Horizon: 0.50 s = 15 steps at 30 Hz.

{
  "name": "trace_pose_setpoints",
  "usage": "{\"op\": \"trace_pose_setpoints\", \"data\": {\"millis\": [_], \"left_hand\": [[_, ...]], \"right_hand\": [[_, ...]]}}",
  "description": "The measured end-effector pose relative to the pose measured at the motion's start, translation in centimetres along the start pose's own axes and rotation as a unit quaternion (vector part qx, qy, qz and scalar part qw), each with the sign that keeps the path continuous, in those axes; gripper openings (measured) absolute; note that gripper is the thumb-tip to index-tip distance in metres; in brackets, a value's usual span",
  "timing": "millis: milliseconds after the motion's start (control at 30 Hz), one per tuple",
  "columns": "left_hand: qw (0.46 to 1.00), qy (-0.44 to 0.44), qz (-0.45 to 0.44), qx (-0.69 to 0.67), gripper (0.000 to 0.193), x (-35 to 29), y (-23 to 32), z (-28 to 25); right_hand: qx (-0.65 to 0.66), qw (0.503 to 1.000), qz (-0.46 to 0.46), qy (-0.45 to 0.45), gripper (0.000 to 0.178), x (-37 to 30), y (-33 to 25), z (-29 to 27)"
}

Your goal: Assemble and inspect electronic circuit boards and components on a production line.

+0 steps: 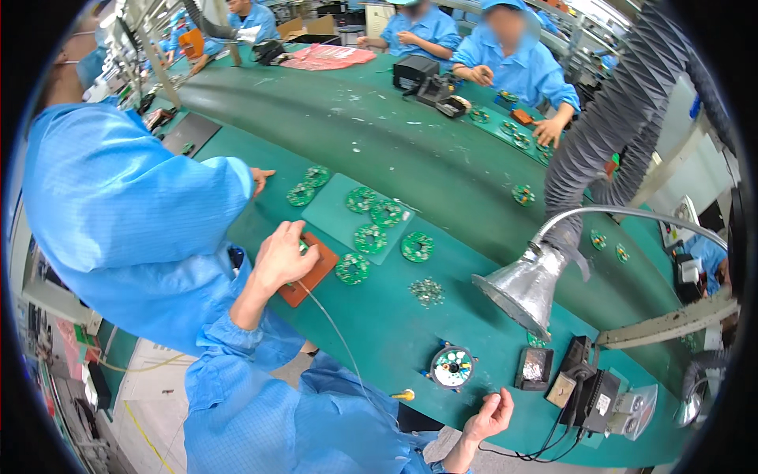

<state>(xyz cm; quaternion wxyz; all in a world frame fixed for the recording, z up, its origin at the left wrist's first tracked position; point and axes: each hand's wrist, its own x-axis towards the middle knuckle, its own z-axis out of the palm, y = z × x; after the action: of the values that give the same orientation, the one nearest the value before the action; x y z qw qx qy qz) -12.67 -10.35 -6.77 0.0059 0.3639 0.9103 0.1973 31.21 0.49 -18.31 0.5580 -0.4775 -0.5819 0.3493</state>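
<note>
My left hand (283, 259) is curled over an orange pad (316, 272) on the green bench. Its fingers close on a green circuit board (303, 246), mostly hidden beneath them. A thin grey cord (335, 325) runs from near this hand toward my body. By the bench's near edge, my right hand (489, 416) is apart from the bench things, fingers drawn in toward the thumb; anything between them is too small to make out. The nearest thing is a round white board in a dark round holder (452, 367). Several ring-shaped green boards (352, 268) lie beyond my left hand.
A green mat (324, 207) carries ring boards. Small loose parts (426, 292) form a heap mid-bench. A metal fume funnel (517, 288) overhangs the right, above a black tray (534, 368) and soldering unit (598, 400). A co-worker's sleeve (150, 197) reaches in from the left.
</note>
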Motion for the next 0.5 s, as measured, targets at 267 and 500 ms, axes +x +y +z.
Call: {"op": "trace_pose_setpoints", "data": {"millis": [267,500], "left_hand": [[1.0,0.003,0.005,0.004,0.055,0.5,0.08,0.13],[1.0,-0.006,-0.001,0.008,0.054,0.18,0.01,0.07]], "right_hand": [[0.029,1.0,-0.006,-0.003,0.021,-0.07,0.27,0.11],[0.015,1.0,-0.005,-0.001,0.022,-0.04,0.4,0.01]]}}
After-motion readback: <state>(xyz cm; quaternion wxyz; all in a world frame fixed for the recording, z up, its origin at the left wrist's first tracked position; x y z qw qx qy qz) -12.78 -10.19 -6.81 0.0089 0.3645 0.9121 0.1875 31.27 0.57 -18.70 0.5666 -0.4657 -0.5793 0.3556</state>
